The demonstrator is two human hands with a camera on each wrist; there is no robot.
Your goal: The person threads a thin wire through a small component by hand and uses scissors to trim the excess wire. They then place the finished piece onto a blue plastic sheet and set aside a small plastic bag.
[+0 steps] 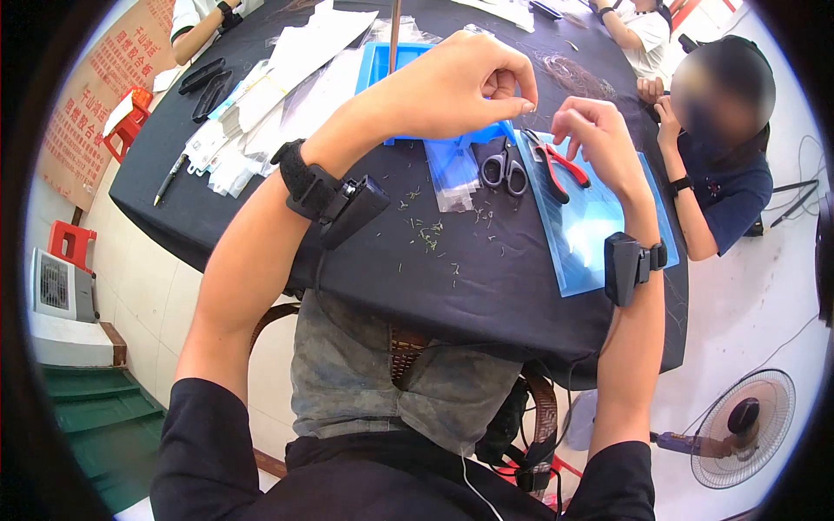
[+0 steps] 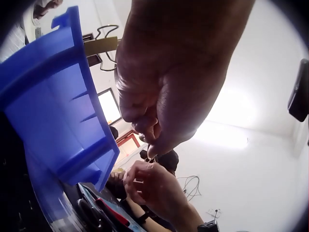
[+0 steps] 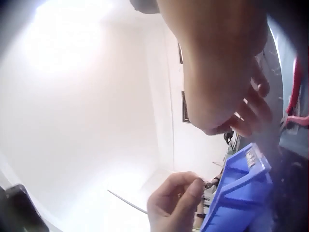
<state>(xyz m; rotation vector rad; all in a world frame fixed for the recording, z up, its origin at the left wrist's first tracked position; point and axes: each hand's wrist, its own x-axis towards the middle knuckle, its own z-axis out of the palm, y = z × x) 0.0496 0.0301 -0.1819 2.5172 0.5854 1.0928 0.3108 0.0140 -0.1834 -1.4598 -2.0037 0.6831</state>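
Head and left wrist views: tiny item [image 2: 152, 158], too small to identify, pinched in left hand [image 1: 460, 82] above worktop [image 1: 356, 269], near blue bin [image 1: 373, 65]. Right hand [image 1: 601, 143] relaxed, fingers loosely bent, near red pliers [image 1: 569, 166] on blue board [image 1: 580, 252]; scissors [image 1: 505, 162] beside it.

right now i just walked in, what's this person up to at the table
The person has both hands raised over the black-covered table. The left grip is curled with thumb meeting fingertips near the blue bin; anything between them is too small to tell. The right grip hovers, fingers loosely bent, above the blue mat, where red-handled pliers lie. Scissors rest beside the mat, and small green bits are scattered on the cloth.
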